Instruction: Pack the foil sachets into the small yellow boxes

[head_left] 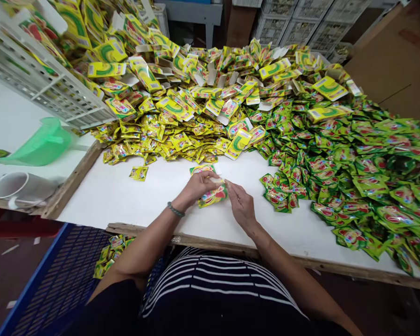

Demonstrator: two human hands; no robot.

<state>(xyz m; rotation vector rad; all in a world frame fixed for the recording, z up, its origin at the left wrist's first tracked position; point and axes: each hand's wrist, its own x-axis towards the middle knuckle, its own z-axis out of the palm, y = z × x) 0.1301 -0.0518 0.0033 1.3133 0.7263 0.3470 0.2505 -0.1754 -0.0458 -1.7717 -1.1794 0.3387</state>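
Mid-frame, a yellow-green pack (213,197) with red print and a pale edge is pinched by fingertips of the left hand (199,185) and right hand (242,204).

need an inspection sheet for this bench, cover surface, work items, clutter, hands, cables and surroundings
Surface: white tabletop with wooden edging; bare strip in front of the heaps.
Work items: printed pack between the hands; yellow sachets and yellow cartons heaped beyond, many cartons with flaps open; green sachets heaped to the right.
Clutter: green scoop and white mug at left; one yellow sachet apart from the heap.
Hands: left hand and right hand fingering the pack; bracelet on left wrist.
Cables: nothing seen.
Surroundings: blue crate below left; stacked white crates behind; brown cardboard far right.
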